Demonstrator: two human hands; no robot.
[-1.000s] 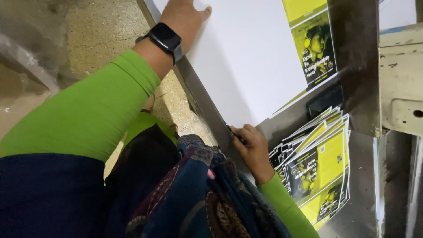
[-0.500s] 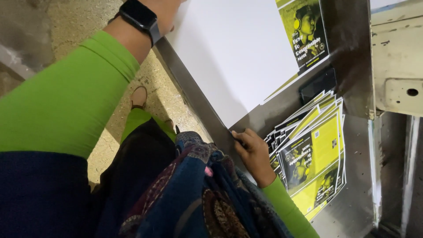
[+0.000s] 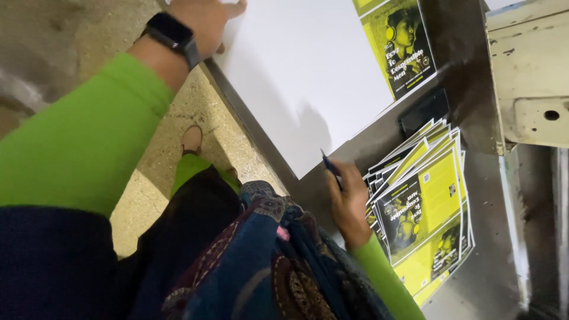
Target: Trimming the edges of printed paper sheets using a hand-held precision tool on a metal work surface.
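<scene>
My left hand (image 3: 204, 21) rests flat on the far-left edge of a large white sheet (image 3: 302, 77) on a metal table (image 3: 492, 261); a black watch (image 3: 172, 35) is on that wrist. Close to the sheet's near corner, my right hand (image 3: 348, 204) holds a dark pen (image 3: 332, 169) tip up. A fanned stack of yellow and black booklets (image 3: 424, 207) lies just right of that hand. One more yellow and black printed cover (image 3: 398, 41) sits beside the white sheet at the top.
A small black flat object (image 3: 424, 111) lies between the white sheet and the booklets. A cream metal machine part (image 3: 530, 77) stands at the upper right. Speckled stone floor (image 3: 77, 24) and my sandalled foot (image 3: 191, 141) show at left.
My right hand has moved right, away from the table's edge and toward the booklets, and the pen now shows in it. The view has shifted, so my left hand sits higher in the frame.
</scene>
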